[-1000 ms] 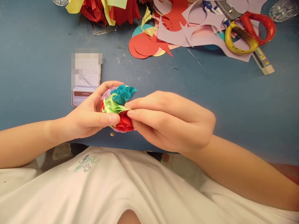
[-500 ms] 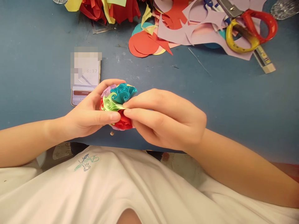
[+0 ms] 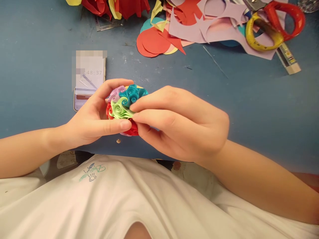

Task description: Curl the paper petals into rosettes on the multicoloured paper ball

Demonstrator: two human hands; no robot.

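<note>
A ball of rolled paper flowers (image 3: 120,108) in green, teal, red and lilac sits in my left hand (image 3: 91,119). My left thumb presses on its near side and the fingers curl round its far side. My right hand (image 3: 184,122) pinches at the right edge of the green paper flower, between the teal and red ones. Its fingertips touch the paper there. The underside of the ball is hidden.
A phone (image 3: 87,79) lies behind my left hand. Red paper circles (image 3: 154,41) and lilac paper offcuts (image 3: 189,31) are piled at the back. Scissors (image 3: 275,25) and a cutter knife (image 3: 289,58) lie at the back right. A small round bead (image 3: 118,141) is near the table's front edge.
The ball has turned slightly, showing more of the green and teal flowers. My right hand has moved a little up and right, its fingertips still at the green flower.
</note>
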